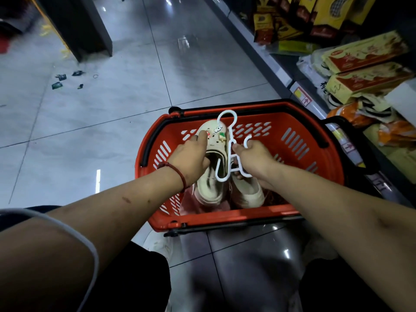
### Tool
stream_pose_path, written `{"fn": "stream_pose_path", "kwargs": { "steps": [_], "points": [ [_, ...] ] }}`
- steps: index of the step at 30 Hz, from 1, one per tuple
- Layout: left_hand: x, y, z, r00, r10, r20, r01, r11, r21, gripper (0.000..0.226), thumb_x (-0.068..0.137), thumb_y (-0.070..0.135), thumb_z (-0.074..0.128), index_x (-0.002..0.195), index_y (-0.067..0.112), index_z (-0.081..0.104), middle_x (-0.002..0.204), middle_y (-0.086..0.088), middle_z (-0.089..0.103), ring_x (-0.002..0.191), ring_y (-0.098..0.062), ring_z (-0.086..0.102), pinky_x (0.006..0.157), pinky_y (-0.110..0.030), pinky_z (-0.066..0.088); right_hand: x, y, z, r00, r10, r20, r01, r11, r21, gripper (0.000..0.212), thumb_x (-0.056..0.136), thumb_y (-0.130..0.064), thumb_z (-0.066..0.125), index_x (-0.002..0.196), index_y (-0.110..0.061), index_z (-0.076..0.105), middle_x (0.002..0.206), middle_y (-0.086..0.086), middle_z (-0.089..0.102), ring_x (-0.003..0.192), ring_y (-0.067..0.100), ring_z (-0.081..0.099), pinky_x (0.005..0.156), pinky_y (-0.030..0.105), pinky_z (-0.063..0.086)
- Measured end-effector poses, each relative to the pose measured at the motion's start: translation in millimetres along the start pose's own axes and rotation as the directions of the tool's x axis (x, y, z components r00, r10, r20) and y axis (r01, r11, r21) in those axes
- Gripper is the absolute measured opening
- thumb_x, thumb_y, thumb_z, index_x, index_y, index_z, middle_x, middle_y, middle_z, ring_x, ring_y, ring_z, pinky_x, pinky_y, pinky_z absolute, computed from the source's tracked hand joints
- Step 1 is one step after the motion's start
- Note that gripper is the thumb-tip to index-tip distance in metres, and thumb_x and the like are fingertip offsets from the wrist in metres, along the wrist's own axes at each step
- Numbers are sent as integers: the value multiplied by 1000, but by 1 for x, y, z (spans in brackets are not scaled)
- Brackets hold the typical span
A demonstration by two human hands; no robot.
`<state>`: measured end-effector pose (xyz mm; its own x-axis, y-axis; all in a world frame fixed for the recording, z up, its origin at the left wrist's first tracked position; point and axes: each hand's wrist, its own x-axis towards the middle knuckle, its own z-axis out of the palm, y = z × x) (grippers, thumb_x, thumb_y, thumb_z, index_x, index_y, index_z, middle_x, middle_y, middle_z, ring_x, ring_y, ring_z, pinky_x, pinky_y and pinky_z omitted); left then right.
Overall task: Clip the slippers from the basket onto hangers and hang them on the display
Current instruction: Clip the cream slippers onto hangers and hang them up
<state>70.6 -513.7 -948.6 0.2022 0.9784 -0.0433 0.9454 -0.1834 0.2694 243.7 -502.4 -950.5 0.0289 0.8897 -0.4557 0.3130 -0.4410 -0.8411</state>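
Note:
A red plastic basket point(292, 140) with black handles stands on the floor in front of me. My left hand point(191, 158) grips a cream slipper point(215, 140) with small charms on its toe, held above the basket. My right hand point(254, 158) holds a white plastic hanger point(229, 149) against the slipper's right side, hook pointing away from me. One arm of the hanger reaches into the slipper's opening. A second cream slipper point(247, 194) lies in the basket under my right hand, on something pink.
Low shelves point(299, 86) with packaged goods run along the right, close to the basket. A dark display base point(90, 25) stands at the upper left. Small scraps point(67, 79) lie on the grey tiled floor to the left.

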Motion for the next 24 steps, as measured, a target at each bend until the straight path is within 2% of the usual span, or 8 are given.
{"fn": "stream_pose_path", "kwargs": {
  "steps": [3, 5, 7, 9, 12, 17, 20, 24],
  "points": [
    [-11, 2, -11, 996, 79, -41, -78, 996, 41, 46, 85, 14, 58, 127, 8, 40, 121, -16, 53, 93, -45, 59, 73, -47, 48, 2, -8, 4, 992, -46, -116, 52, 997, 56, 23, 100, -33, 52, 92, -13, 58, 85, 9, 63, 81, 30, 63, 71, 40, 54],
    [-17, 4, -18, 991, 114, -70, -108, 991, 81, 47, 87, 14, 58, 130, 7, 41, 125, -15, 51, 95, -43, 58, 71, -44, 43, 5, -13, 2, 987, -53, -149, 69, 993, 101, 22, 96, -34, 55, 86, -15, 59, 87, 9, 66, 86, 31, 65, 83, 48, 56],
    [-22, 2, -26, 987, 122, -105, -112, 989, 96, 43, 87, 15, 59, 126, 8, 43, 126, -13, 51, 92, -41, 59, 66, -38, 36, 5, -21, -2, 985, -83, -151, 104, 985, 139, 22, 97, -29, 58, 88, -9, 60, 83, 9, 65, 80, 27, 63, 76, 42, 54],
    [-26, -2, -31, 986, 118, -118, -107, 990, 97, 41, 86, 17, 62, 121, 9, 44, 122, -11, 53, 89, -40, 59, 63, -36, 34, 3, -28, -7, 986, -118, -117, 137, 975, 177, 20, 98, -22, 60, 93, -3, 61, 78, 9, 63, 68, 21, 59, 60, 30, 49],
    [-30, -4, -32, 991, 101, -93, -86, 983, 160, 45, 85, 24, 62, 123, 12, 41, 122, -9, 54, 86, -40, 61, 59, -35, 33, 0, -34, -13, 996, -89, 25, 80, 964, 254, 10, 95, -10, 65, 86, -14, 64, 73, 4, 63, 57, 15, 54, 43, 20, 43],
    [-35, -9, -24, 996, 79, -29, -69, 965, 254, 52, 85, 34, 61, 126, 17, 34, 124, -6, 50, 88, -34, 62, 58, -37, 40, -2, -34, -14, 998, -51, 44, 35, 950, 311, 28, 90, 15, 57, 80, -11, 63, 71, 8, 69, 52, 15, 66, 48, 25, 55],
    [-32, -9, -24, 993, 116, -28, -109, 980, 169, 50, 82, 33, 63, 121, 15, 37, 120, -6, 51, 93, -34, 61, 61, -38, 46, -2, -35, -17, 997, -80, -14, 81, 952, 294, 27, 88, 12, 59, 77, -12, 62, 63, 7, 68, 51, 18, 65, 55, 31, 51],
    [-29, -6, -27, 987, 155, -47, -147, 979, 143, 51, 82, 42, 63, 120, 18, 40, 119, -2, 57, 101, -30, 62, 67, -38, 49, -2, -41, -17, 981, -180, -68, 191, 958, 215, 27, 86, 10, 61, 75, -14, 61, 69, 7, 67, 58, 18, 64, 56, 29, 51]
  ]
}}
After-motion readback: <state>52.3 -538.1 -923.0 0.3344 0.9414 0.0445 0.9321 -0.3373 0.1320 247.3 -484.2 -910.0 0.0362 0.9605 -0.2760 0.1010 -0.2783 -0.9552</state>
